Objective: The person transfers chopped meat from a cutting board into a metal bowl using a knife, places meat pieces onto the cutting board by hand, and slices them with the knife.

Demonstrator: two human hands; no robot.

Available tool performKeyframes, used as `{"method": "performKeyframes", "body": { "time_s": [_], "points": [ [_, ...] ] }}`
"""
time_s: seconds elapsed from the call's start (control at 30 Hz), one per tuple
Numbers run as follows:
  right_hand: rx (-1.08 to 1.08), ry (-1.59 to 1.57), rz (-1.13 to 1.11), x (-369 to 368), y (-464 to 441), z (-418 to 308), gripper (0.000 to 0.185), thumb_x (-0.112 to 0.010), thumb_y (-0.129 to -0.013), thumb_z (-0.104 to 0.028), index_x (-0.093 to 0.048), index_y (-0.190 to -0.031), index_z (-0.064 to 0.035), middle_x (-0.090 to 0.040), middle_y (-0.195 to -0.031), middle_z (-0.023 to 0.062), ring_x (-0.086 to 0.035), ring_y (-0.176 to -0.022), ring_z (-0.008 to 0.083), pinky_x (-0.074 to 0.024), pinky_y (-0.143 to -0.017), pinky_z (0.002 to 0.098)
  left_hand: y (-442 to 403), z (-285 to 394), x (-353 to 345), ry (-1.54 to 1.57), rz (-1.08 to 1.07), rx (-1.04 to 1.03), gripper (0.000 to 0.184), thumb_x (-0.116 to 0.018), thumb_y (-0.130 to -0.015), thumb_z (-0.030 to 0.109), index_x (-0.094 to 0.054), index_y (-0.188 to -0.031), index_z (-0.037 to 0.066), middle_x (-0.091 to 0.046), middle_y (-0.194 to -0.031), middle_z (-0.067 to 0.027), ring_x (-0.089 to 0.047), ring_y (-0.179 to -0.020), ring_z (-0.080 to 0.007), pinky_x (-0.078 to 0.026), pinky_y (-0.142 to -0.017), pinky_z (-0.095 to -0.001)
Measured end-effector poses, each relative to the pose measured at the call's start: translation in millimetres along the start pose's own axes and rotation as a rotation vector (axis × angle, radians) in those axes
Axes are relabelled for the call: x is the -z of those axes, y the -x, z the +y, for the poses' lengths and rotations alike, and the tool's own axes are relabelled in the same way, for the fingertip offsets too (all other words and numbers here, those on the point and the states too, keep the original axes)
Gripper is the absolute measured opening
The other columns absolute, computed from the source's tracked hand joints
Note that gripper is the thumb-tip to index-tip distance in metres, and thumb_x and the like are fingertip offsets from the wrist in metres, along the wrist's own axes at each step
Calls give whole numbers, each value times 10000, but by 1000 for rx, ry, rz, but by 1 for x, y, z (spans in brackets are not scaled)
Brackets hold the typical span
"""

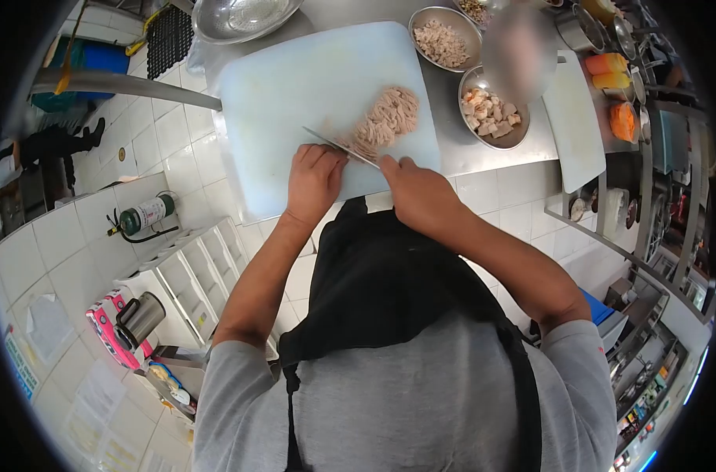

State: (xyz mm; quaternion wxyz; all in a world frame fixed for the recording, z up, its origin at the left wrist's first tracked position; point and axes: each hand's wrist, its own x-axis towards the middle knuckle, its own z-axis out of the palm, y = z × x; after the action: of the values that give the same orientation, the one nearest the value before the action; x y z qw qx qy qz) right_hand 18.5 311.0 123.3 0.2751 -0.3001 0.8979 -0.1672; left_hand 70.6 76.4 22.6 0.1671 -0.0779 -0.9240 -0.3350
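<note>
A knife (332, 141) lies slantwise over the near part of a white cutting board (279, 94), its tip toward the upper left. My right hand (413, 187) is wrapped round its handle. Beside the blade, my left hand (316, 175) rests on the board with its fingers curled and pressed together; anything under the fingertips is hidden. Sliced pale meat (389, 116) forms a heap on the right part of the board, and some slices touch the blade.
Right of the board stand a metal bowl of chopped meat (442, 43) and a metal bowl of chunks (493, 114). A large metal bowl (244, 17) is at the back left. A second white board (572, 118) lies farther right. A blurred patch hides part of the counter.
</note>
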Motion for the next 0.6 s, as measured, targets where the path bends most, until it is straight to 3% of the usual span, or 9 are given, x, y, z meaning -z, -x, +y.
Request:
{"method": "performKeyframes", "body": {
  "time_s": [0.47, 0.6],
  "points": [
    [27, -12, -65, 27, -2, -18, 301, -559, -985, -13, -529, -1280, 39, -679, -1043, 283, -744, -921, 489, -609, -789, 578, 2, 1, 4, 38, 11, 36, 132, -825, -855, -28, -765, -945, 47, -730, -968, -100, -672, -976, -338, -569, -875, -444],
    [1, -11, -45, -3, -2, -3, 308, -566, -985, -27, -529, -1287, 23, -679, -1043, 279, -741, -908, 489, -605, -791, 583, 5, 0, 2, 17, 12, 44, 143, -806, -839, -38, -765, -942, 52, -729, -969, -99, -672, -979, -343, -570, -883, -450]
  ]
}}
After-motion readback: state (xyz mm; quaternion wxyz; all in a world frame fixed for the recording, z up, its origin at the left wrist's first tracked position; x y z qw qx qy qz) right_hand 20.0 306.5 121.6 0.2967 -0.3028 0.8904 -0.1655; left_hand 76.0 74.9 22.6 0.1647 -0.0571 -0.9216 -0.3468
